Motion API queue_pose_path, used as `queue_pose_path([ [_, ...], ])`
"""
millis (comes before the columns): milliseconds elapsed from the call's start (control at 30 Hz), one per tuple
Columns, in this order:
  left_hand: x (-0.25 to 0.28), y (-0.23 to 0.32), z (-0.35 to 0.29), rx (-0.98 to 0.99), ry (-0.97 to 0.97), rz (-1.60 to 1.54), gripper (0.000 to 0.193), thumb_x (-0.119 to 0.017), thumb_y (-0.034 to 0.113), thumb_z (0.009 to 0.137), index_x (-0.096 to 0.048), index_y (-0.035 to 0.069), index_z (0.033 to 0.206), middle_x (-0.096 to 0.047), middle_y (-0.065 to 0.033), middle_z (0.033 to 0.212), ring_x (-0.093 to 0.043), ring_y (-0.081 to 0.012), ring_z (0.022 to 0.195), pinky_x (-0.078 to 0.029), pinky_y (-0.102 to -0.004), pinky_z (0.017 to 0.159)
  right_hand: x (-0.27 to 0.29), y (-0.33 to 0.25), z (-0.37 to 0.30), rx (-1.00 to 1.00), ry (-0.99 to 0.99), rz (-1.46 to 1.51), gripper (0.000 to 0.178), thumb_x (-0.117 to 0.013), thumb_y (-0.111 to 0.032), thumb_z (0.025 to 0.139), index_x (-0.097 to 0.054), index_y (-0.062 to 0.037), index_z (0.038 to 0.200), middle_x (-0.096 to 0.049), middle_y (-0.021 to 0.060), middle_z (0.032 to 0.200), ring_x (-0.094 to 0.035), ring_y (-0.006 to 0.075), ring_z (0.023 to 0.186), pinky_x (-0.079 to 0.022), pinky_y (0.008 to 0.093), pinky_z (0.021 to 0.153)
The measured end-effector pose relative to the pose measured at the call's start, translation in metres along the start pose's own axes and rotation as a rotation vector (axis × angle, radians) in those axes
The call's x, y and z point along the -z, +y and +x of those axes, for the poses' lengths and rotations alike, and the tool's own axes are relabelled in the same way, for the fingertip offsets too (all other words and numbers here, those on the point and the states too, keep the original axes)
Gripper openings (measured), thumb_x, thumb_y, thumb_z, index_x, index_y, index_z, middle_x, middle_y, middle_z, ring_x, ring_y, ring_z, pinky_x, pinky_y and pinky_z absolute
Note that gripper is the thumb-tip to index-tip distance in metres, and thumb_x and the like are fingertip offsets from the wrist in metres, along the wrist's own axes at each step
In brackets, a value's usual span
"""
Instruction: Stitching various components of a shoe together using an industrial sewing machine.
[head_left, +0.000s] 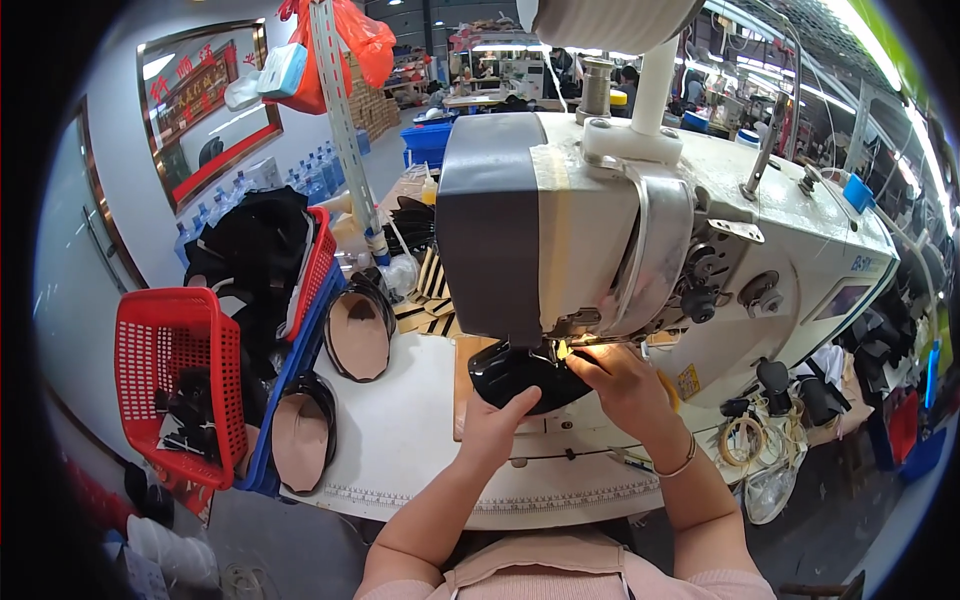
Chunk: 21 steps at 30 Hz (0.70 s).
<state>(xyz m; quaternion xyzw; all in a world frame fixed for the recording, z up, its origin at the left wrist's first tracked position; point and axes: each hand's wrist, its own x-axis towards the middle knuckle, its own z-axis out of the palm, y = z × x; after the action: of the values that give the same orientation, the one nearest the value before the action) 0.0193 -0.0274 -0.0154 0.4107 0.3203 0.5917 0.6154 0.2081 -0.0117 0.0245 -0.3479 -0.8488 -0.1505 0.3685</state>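
Note:
Under the needle of the sewing machine (pixel 620 240) lies a black glossy shoe upper piece (pixel 510 378), lit by a small yellow lamp. My left hand (pixel 497 425) grips its near edge, thumb on top and the other fingers hidden beneath. At the piece's right side, close to the needle, my right hand (pixel 628 385) holds it with bent fingers, the fingertips partly hidden by the machine head. To the left on the white table (pixel 400 440) rest two stacks of black glossy pieces with beige linings, the far stack (pixel 358 335) and the near stack (pixel 303 435).
A red basket (pixel 175 310) with black scraps sits at the left beside a blue crate (pixel 275 440). Black material (pixel 250 240) fills another red basket behind it. A metal post (pixel 345 120) rises behind the table. Tape rolls and cords (pixel 745 440) hang at the right.

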Motion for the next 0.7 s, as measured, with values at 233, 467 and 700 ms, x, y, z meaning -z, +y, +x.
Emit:
queue_pose_path([
  [233, 0.003, 0.020, 0.008, 0.073, -0.048, -0.037, 0.034, -0.060, 0.003, 0.080, -0.050, -0.004, 0.111, -0.059, -0.0124, 0.100, -0.062, -0.0222, 0.090, -0.055, -0.0361, 0.076, 0.005, -0.005, 0.003, 0.007, 0.009, -0.017, 0.035, -0.059, 0.000, 0.069, -0.059, -0.0115, 0.102, -0.058, 0.0076, 0.096, -0.057, 0.0260, 0.086, -0.048, 0.0339, 0.075],
  [467, 0.014, 0.011, 0.016, 0.129, -0.063, -0.189, 0.034, -0.061, 0.008, 0.081, -0.050, 0.001, 0.112, -0.058, -0.0089, 0.103, -0.060, -0.0178, 0.091, -0.055, -0.0312, 0.073, 0.008, -0.020, 0.005, 0.041, 0.011, -0.073, 0.033, -0.059, 0.000, 0.069, -0.059, -0.0098, 0.100, -0.054, 0.0059, 0.098, -0.054, 0.0253, 0.088, -0.045, 0.0368, 0.079],
  [700, -0.015, 0.011, 0.006, -0.083, -0.002, 0.059, 0.034, -0.064, 0.006, 0.081, -0.048, 0.000, 0.111, -0.059, -0.0074, 0.100, -0.060, -0.0149, 0.090, -0.055, -0.0278, 0.072, 0.013, -0.020, 0.004, 0.010, -0.028, -0.053, 0.040, -0.059, 0.003, 0.064, -0.056, -0.0069, 0.103, -0.049, 0.0083, 0.100, -0.049, 0.0284, 0.090, -0.044, 0.0390, 0.080],
])
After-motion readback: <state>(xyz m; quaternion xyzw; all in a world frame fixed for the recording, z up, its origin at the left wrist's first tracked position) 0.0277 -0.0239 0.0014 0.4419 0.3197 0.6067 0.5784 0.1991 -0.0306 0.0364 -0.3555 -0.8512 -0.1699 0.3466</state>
